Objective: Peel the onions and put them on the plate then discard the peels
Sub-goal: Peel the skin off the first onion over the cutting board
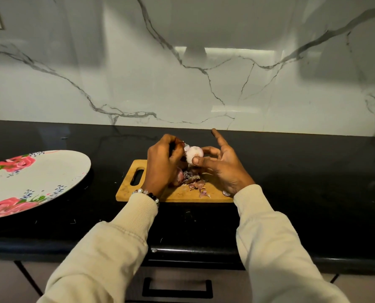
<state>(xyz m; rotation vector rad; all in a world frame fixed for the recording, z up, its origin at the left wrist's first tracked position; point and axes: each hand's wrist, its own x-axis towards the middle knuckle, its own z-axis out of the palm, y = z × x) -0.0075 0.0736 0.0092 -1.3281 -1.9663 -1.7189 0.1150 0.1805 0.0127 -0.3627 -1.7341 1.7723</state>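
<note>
Onion (194,154), mostly pale and peeled, is held above the wooden cutting board (175,193) at frame centre. Head view: right hand (220,169) pinches it from 3 o'clock between thumb and middle finger, index finger straight and pointing to 11 o'clock. Left hand (163,159) curls around its 9 o'clock side, fingers on a flap of skin. Peels (196,182) lie on the board beneath. Floral plate (51,171) sits at 9 o'clock on the black counter (313,182), well apart from the board.
</note>
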